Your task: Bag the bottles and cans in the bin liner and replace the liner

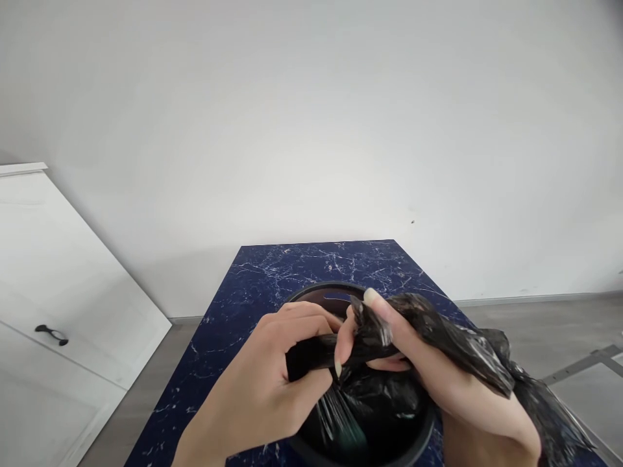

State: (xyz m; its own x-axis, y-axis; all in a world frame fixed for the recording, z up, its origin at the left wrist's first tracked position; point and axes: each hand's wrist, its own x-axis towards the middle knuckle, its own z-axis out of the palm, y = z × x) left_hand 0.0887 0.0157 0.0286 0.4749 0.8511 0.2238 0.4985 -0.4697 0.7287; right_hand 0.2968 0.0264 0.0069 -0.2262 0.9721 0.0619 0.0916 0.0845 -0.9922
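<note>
My left hand [272,370] is closed around a twisted end of a black plastic bag [457,344]. My right hand [433,383] pinches the same bag just to the right, with the crinkled plastic draped over its back and wrist. Both hands hover above a round black bin [321,293] that stands on a dark blue marbled table [272,272]. More of the black plastic hangs down inside the bin below my hands.
A white cabinet [53,298] with a black handle [51,334] stands at the left. A plain white wall fills the background. Grey floor [549,324] shows to the right of the table.
</note>
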